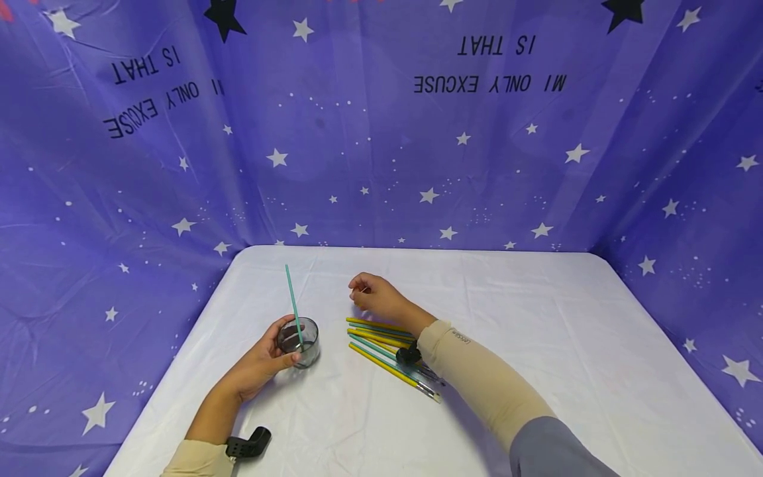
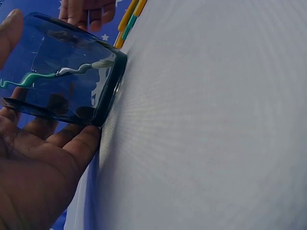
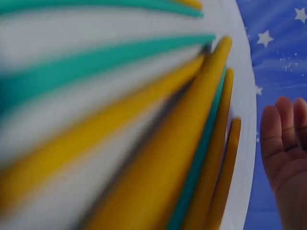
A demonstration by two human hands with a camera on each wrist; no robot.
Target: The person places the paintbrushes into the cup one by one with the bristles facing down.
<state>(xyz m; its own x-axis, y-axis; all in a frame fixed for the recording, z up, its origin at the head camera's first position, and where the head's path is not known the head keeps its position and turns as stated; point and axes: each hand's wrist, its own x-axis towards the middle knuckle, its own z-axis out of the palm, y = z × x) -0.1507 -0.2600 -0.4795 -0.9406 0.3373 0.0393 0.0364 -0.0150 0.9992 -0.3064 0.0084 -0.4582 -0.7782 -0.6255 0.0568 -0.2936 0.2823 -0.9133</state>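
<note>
My left hand [image 1: 260,363] grips a tinted clear glass [image 1: 308,356] by its side, thumb on the near side and fingers around the far side. Inside the glass leans one green-handled paintbrush [image 1: 291,291], bristle end down, as the left wrist view shows its bristles [image 2: 102,63] near the bottom. My right hand [image 1: 381,296] is held above the table with its fingers loosely bent and nothing seen in them. Below its wrist lie several yellow and green paintbrushes [image 1: 381,361], handles pointing left and bristles right, partly hidden by the right forearm.
A white cloth covers the table [image 1: 536,318]. Behind and at both sides hangs a purple curtain [image 1: 381,165] with stars and lettering. Dark wrist cameras sit on both wrists, the left camera [image 1: 250,442] close to the table's near side.
</note>
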